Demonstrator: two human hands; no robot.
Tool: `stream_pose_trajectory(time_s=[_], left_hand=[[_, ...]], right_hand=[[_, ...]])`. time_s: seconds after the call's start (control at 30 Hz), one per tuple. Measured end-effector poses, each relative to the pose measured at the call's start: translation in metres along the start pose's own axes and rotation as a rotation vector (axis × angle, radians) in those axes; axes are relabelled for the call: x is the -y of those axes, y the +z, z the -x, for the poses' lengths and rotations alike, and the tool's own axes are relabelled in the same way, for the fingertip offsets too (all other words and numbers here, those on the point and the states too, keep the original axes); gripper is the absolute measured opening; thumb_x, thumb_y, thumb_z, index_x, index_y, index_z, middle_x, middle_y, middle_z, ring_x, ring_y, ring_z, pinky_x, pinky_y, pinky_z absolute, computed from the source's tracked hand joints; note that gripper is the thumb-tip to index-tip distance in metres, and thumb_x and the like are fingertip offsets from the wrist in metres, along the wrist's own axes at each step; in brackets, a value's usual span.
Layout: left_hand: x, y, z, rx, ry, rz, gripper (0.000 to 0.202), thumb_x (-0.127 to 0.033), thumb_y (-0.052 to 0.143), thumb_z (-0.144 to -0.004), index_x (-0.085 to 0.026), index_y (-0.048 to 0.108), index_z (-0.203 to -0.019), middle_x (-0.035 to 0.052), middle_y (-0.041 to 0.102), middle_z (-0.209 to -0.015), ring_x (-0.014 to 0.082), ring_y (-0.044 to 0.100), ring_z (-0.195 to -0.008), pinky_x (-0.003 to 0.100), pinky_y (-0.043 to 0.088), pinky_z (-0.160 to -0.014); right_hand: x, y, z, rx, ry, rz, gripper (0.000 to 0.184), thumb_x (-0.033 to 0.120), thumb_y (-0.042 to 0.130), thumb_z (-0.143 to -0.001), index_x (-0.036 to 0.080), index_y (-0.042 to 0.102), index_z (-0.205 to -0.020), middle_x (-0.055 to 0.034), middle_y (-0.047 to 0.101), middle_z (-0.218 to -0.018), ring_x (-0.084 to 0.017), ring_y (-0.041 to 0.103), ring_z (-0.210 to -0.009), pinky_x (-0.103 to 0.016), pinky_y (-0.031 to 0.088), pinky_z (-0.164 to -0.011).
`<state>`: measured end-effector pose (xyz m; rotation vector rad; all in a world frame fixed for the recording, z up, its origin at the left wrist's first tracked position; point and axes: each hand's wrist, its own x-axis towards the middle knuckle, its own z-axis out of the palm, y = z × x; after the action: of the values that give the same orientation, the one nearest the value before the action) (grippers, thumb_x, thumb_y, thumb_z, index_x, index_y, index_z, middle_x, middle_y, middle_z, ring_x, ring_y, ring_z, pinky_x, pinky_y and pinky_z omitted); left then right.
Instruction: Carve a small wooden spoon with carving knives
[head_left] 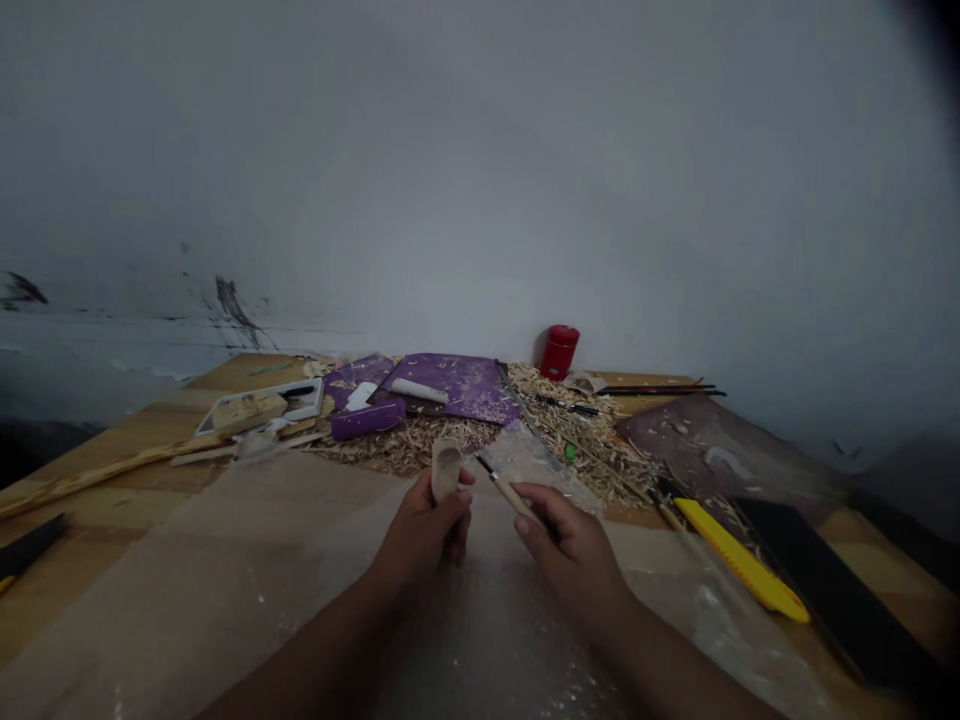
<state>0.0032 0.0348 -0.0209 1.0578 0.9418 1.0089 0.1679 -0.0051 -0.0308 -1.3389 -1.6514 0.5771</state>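
Observation:
My left hand is closed round a small pale wooden piece with a hollowed, spoon-like top end, held upright. Its lower part is hidden by my fingers. In my right hand is a carving gouge with a light wooden handle and a dark metal tip. The tip points up and left toward the wooden piece, with a gap between the two. Both hands are above a clear plastic sheet spread over the wooden table.
Wood shavings pile up behind my hands, around a purple sheet and a purple roll. A red canister stands by the wall. To the right lie a yellow-handled tool and a dark flat board; a white tray is left.

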Motion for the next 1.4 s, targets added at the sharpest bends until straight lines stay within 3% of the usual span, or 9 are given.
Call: stream_pose_trajectory(time_s=[0.27,0.43,0.63,0.8,0.9,1.03,1.1,1.3,1.4], left_hand=[[0.002,0.0,0.003,0.022,0.012,0.051,0.016,-0.029,0.054,-0.077,-0.021,0.044,-0.087,-0.0108,0.041,-0.039,0.0062,0.031,-0.029,0.019,0.026,-0.031],[-0.001,0.001,0.007,0.013,0.022,0.127,0.016,-0.025,0.057,-0.074,-0.02,0.045,-0.084,-0.0098,0.043,-0.04,0.0065,0.035,-0.032,0.02,0.029,-0.035],[-0.003,0.002,0.01,0.051,0.034,0.204,0.016,-0.021,0.054,-0.075,-0.02,0.047,-0.089,-0.0083,0.047,-0.047,0.0072,0.04,-0.037,0.022,0.035,-0.041],[-0.006,0.007,0.011,0.064,0.016,0.267,0.017,-0.02,0.054,-0.075,-0.021,0.047,-0.091,-0.0075,0.048,-0.049,0.0085,0.042,-0.041,0.024,0.039,-0.045],[-0.007,0.007,0.007,-0.032,-0.004,0.274,0.019,-0.02,0.056,-0.073,-0.02,0.048,-0.09,-0.0069,0.049,-0.053,0.0081,0.044,-0.042,0.024,0.04,-0.045],[-0.011,0.001,-0.002,-0.309,-0.043,0.323,0.018,-0.021,0.059,-0.071,-0.019,0.05,-0.087,-0.0065,0.05,-0.058,0.0064,0.045,-0.043,0.02,0.037,-0.041],[-0.012,-0.001,-0.004,-0.344,-0.061,0.354,0.015,-0.024,0.058,-0.072,-0.018,0.051,-0.084,-0.0066,0.049,-0.057,0.0063,0.045,-0.042,0.02,0.037,-0.041],[-0.01,0.002,0.005,-0.204,-0.13,0.231,0.02,-0.035,0.058,-0.072,-0.017,0.05,-0.069,-0.0083,0.043,-0.04,0.0064,0.038,-0.033,0.023,0.041,-0.044],[0.0,0.002,0.006,-0.029,-0.189,0.044,0.022,-0.036,0.055,-0.074,-0.017,0.05,-0.065,-0.0084,0.042,-0.035,0.0056,0.037,-0.03,0.022,0.043,-0.045]], right_hand=[[0.001,-0.001,0.005,0.025,-0.117,0.07,0.034,0.027,0.047,-0.086,0.016,0.054,-0.117,-0.0093,0.063,-0.106,-0.021,0.058,-0.095,-0.032,0.043,-0.08],[0.004,-0.001,0.009,0.077,-0.233,0.114,0.036,0.022,0.039,-0.09,0.023,0.049,-0.125,-0.0066,0.063,-0.096,-0.018,0.058,-0.086,-0.031,0.044,-0.074],[0.01,-0.001,0.01,0.072,-0.306,0.269,0.036,0.02,0.036,-0.091,0.019,0.048,-0.125,-0.0068,0.06,-0.083,-0.019,0.057,-0.074,-0.031,0.045,-0.065],[0.012,-0.001,0.012,0.089,-0.307,0.357,0.037,0.021,0.036,-0.091,0.019,0.048,-0.126,-0.0069,0.059,-0.084,-0.019,0.057,-0.075,-0.03,0.045,-0.065],[0.008,-0.001,0.009,0.07,-0.257,0.428,0.037,0.023,0.035,-0.091,0.019,0.048,-0.125,-0.0088,0.061,-0.092,-0.02,0.058,-0.082,-0.03,0.046,-0.07],[-0.001,0.001,0.002,0.061,-0.171,0.509,0.039,0.018,0.037,-0.088,0.015,0.045,-0.127,-0.0116,0.061,-0.102,-0.023,0.058,-0.087,-0.033,0.044,-0.075],[-0.001,0.002,0.001,0.088,-0.158,0.552,0.04,0.016,0.04,-0.086,0.016,0.047,-0.126,-0.0117,0.063,-0.098,-0.024,0.058,-0.086,-0.035,0.044,-0.074],[0.001,0.006,0.001,0.131,-0.182,0.608,0.039,0.016,0.053,-0.08,0.019,0.055,-0.119,-0.0097,0.063,-0.091,-0.025,0.055,-0.086,-0.035,0.043,-0.074],[-0.003,0.0,-0.007,0.076,-0.174,0.601,0.036,0.02,0.054,-0.08,0.019,0.056,-0.116,-0.0085,0.061,-0.093,-0.022,0.054,-0.087,-0.032,0.043,-0.076]])
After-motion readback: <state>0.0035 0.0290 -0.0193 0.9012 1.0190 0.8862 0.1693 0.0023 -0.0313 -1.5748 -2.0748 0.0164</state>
